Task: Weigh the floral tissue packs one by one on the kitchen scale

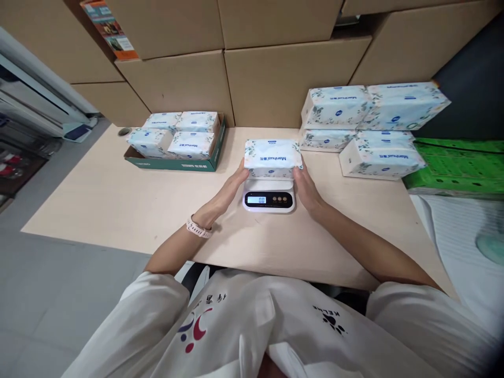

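Note:
A white and pale-blue tissue pack (pixel 272 157) is held level between my two hands, over a white kitchen scale (pixel 269 209) whose lit display reads 0.0. My left hand (pixel 232 184) presses the pack's left end, and a pink wristband (pixel 198 228) circles that wrist. On the opposite end, my right hand (pixel 307 187) grips the pack with the fingers mostly hidden behind it. Whether the pack touches the scale's plate I cannot tell.
Several tissue packs sit in a green tray (pixel 173 165) to the left. More packs are stacked at the right (pixel 381 157), beside a green package (pixel 457 163). Cardboard boxes (pixel 275 84) wall off the table's (pixel 118 210) back edge.

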`<state>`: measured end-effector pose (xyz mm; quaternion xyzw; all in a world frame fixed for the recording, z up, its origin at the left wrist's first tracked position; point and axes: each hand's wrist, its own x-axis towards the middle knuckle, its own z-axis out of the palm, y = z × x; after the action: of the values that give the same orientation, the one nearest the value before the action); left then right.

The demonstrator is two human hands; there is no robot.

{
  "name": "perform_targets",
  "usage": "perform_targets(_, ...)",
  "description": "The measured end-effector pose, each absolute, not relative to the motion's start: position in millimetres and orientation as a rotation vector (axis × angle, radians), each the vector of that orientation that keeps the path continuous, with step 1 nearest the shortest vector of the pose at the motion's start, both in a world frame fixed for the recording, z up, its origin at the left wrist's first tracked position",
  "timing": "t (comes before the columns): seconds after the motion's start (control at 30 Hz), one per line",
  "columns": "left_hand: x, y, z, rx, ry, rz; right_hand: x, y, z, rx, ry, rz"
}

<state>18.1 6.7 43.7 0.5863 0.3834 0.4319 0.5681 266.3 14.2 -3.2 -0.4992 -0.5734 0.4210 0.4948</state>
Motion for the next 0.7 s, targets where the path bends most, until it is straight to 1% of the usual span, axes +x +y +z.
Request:
perform_targets(0.13,7,4,26,1.335,0.974,0.982,273,7,-12,-1.223,-1.373,0.940)
perform_targets(0.23,-5,5,12,1.262,1.076,1.008,281,6,-20,-1.248,-1.187,0.815)
perform_targets(0.33,-15,11,2,1.136,1.137,1.037,288,11,-28,-1.313,-0.990,0.811)
perform_targets(0.7,-29,21,-3,1.039,1.115,1.048,285,14,-26,-1.341,-1.023,0.796)
